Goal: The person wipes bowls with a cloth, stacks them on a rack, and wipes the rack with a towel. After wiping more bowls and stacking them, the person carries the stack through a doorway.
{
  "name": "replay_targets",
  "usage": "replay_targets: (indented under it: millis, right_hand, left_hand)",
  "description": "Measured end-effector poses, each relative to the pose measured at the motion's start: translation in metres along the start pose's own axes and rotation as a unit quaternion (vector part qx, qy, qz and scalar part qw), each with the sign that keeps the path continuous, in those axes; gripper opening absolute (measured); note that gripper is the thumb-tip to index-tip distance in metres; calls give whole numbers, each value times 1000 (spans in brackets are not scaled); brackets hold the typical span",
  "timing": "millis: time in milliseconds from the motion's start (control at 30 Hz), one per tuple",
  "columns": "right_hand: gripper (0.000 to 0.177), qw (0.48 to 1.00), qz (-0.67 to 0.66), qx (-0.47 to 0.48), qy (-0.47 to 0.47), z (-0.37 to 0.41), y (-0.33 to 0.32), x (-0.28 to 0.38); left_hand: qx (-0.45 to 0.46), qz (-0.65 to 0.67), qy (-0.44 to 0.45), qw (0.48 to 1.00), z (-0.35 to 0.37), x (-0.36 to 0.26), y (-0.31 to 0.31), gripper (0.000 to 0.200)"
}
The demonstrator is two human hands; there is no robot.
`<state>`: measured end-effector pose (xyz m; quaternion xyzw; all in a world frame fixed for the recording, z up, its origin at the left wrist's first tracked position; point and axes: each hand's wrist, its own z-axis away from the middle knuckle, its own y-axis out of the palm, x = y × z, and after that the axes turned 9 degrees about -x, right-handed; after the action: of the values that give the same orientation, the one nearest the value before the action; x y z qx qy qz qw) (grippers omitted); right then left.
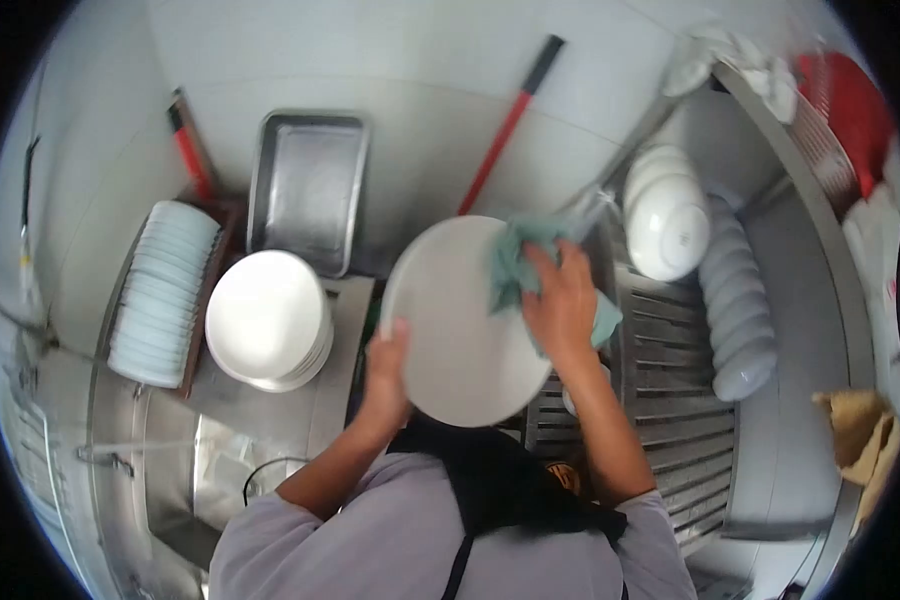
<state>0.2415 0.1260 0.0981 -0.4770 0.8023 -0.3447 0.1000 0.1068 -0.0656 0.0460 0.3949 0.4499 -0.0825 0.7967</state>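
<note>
A large round white plate (450, 330) is held up in front of my body. My left hand (387, 378) grips its left edge, the fingers slightly blurred and partly behind the rim. On the plate's upper right side, my right hand (560, 300) presses a green cloth (515, 262) against the surface, with part of the cloth hanging out to the right of the hand. Left of the plate stands a stack of round white plates (267, 315) on the steel counter.
A rack of small plates (165, 295) stands at the far left, above a steel sink (225, 470). A metal tray (310, 190) leans on the wall, near a red-handled tool (500, 150). White bowls (667, 225) and more nested bowls (738, 310) sit by the slatted shelf (680, 410) at right.
</note>
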Motion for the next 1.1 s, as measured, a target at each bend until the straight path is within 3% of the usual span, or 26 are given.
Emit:
replay_targets:
  millis: [67,100,167,233,333,400,500,600,700,800,1000,1100]
  right_hand:
    - [60,996,-71,17,-59,-9,13,38]
    - [61,990,-110,26,-85,-11,20,61]
    - [56,960,-235,125,-83,11,13,95]
    - [50,920,-296,245,-77,23,-1,102]
    - [47,902,-249,340,-93,25,5,67]
    - [49,926,-205,313,-47,22,17,40]
    - [51,955,-199,216,36,30,24,7]
    - [48,891,-326,209,237,73,32,-29]
    - [49,842,-367,194,345,130,35,-43]
    - [48,780,-388,236,432,156,25,-43]
    - [50,737,-451,205,460,185,18,-54]
    - [50,775,-387,222,448,183,10,-50]
  left_hand:
    - [24,-131,65,989,5,8,0,57]
    - [4,-12,50,999,7,14,7,56]
    - [1,29,95,995,-5,12,-1,56]
    - [-33,10,93,995,-14,8,-27,65]
    - [-98,-28,139,985,-9,-18,-45,72]
    - [-139,-52,173,974,-7,-34,-56,76]
    - [-208,44,148,966,-4,-64,-77,77]
    - [-287,60,190,937,-9,-79,-116,79]
    - [-366,42,245,897,-17,-83,-159,76]
    - [-379,49,256,888,-24,-85,-195,73]
    - [-387,75,217,893,-36,-74,-224,69]
    - [-369,88,212,901,-44,-62,-256,68]
